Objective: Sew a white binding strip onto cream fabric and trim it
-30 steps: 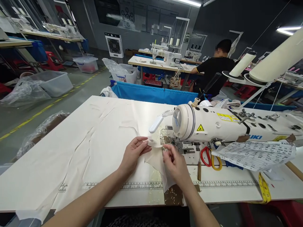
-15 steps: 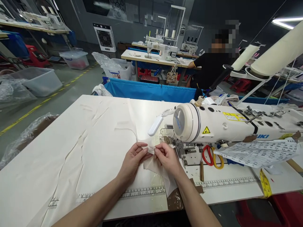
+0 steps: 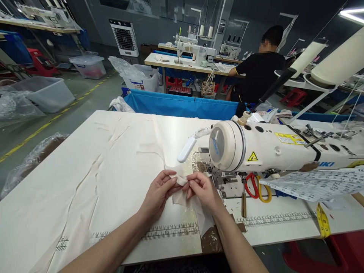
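A thin white piece of fabric (image 3: 179, 178) is pinched between my two hands, close to the front of the sewing machine (image 3: 226, 146). My left hand (image 3: 162, 191) grips its folded edge with thumb and fingers. Just to the right, my right hand (image 3: 203, 189) pinches the same edge between thumb and forefinger. Part of the cloth hangs down below the fingers onto the table. More thin white cloth (image 3: 82, 197) lies spread over the left of the white table (image 3: 127, 193). The fingers hide some of the fold.
Right of my hands lie red-and-yellow-handled scissors (image 3: 257, 187), a wooden-handled tool (image 3: 243, 204) and a yellow tape measure (image 3: 322, 220). A small white lamp (image 3: 187, 149) stands by the machine head. Beyond the blue cloth trough (image 3: 182, 106), a person in black (image 3: 258, 76) sits at another table.
The fold between my fingers has turned slightly, and my right fingers have shifted on it. The camera view has moved a little. The seated person appears more upright.
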Tool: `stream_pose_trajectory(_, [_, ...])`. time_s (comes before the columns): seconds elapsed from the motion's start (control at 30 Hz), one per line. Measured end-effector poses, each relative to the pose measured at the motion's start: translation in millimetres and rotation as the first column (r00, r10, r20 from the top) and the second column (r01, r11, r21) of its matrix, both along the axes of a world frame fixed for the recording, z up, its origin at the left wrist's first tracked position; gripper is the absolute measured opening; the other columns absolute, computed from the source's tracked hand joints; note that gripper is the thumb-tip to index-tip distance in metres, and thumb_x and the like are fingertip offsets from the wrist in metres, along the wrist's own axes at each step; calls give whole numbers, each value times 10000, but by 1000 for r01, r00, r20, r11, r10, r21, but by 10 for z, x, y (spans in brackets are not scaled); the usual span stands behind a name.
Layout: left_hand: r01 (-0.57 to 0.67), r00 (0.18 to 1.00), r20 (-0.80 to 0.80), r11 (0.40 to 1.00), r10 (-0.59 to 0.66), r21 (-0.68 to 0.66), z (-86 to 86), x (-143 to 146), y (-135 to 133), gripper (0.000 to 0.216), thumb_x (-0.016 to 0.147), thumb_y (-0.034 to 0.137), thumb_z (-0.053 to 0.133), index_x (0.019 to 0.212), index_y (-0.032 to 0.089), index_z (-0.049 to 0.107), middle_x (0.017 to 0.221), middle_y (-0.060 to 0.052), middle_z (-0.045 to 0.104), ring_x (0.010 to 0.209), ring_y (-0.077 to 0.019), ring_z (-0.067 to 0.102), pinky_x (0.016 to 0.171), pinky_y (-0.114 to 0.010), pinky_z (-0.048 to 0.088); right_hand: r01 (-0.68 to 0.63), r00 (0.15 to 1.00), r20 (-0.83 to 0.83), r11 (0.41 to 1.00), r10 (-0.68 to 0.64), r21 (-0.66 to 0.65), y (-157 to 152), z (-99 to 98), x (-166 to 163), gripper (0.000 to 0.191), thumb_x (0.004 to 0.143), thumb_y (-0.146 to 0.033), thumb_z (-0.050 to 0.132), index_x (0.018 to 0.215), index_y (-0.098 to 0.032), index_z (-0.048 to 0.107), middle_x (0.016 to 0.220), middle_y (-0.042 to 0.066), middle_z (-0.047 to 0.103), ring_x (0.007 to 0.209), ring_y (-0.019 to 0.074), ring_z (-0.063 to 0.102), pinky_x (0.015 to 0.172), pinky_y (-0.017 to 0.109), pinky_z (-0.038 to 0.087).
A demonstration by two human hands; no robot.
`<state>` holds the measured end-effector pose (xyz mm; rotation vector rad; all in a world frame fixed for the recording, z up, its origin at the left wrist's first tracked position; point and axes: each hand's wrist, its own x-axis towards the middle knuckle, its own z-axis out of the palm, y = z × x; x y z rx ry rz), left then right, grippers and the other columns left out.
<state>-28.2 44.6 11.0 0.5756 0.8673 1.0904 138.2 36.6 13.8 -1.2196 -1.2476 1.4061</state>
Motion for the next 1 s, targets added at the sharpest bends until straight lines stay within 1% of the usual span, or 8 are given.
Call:
stream_pose_trajectory(0.17, [2, 1000, -30, 1000, -1, 14, 4, 5, -5, 445, 673, 317, 876, 968, 161, 582, 770, -8, 716, 740, -128, 705, 768, -227, 591, -2, 997, 83, 998, -4, 64, -4, -38, -12, 179, 869, -369, 570, 880, -190, 561, 685, 13, 698, 468, 130, 629, 491, 273, 535])
stream_pose_trajectory(0.3, [-19, 999, -42, 1000, 20, 21, 15, 11, 5, 477, 676, 323, 871, 1018, 159, 582, 794, -11, 718, 781, -136, 712, 798, -228, 591, 11, 974, 218, 980, -56, 200, -46, -25, -7, 145, 923, -282, 469, 947, -182, 571, 746, 44, 712, 517, 151, 661, 523, 297, 560])
stream_pose_trajectory(0.43, [-42, 998, -49, 999, 43, 26, 43, 6, 17, 498, 691, 322, 861, 1075, 157, 588, 769, 6, 699, 811, -142, 712, 855, -261, 591, 27, 891, 397, 898, -221, 440, -123, 11, -3, 191, 939, -243, 501, 1077, -153, 597, 866, 95, 685, 676, 201, 655, 600, 340, 548])
stream_pose_trajectory(0.57, [-32, 997, -71, 997, 36, 64, 60, 1, -4, 453, 740, 334, 829, 1095, 164, 604, 757, 22, 675, 810, -132, 699, 864, -269, 591, -94, 796, 521, 788, -308, 609, -155, 15, -18, 195, 977, -200, 486, 1067, -136, 647, 975, 136, 678, 869, 228, 649, 733, 344, 541])
stream_pose_trajectory(0.67, [-19, 995, -96, 994, 29, 108, 54, 5, -23, 423, 768, 345, 808, 1103, 176, 612, 728, 45, 642, 792, -118, 686, 869, -269, 587, -176, 722, 592, 731, -359, 659, -150, 13, -36, 200, 996, -168, 471, 1023, -138, 667, 926, 117, 696, 850, 220, 644, 729, 324, 520])
stream_pose_trajectory(0.77, [-3, 991, -133, 990, 22, 138, 31, 7, -31, 419, 782, 361, 792, 1117, 186, 612, 708, 57, 618, 768, -110, 670, 864, -274, 584, -224, 643, 644, 703, -415, 676, -148, 23, -57, 200, 989, -152, 481, 946, -150, 676, 860, 98, 705, 801, 226, 626, 689, 329, 479])
stream_pose_trajectory(0.9, [27, 981, -196, 987, 5, 158, 2, 5, -32, 428, 785, 386, 776, 1124, 185, 609, 714, 48, 627, 755, -116, 656, 843, -281, 578, -241, 583, 680, 706, -443, 666, -154, 41, -74, 197, 948, -122, 506, 825, -175, 650, 762, 69, 670, 721, 218, 578, 616, 327, 403])
stream_pose_trajectory(1.0, [30, 981, -195, 991, -4, 132, 13, 7, -26, 466, 769, 389, 780, 1141, 175, 596, 750, 27, 654, 799, -145, 675, 851, -296, 570, -205, 605, 669, 728, -431, 655, -157, 59, -51, 205, 924, -119, 508, 765, -198, 610, 730, 52, 637, 708, 211, 562, 605, 321, 382])
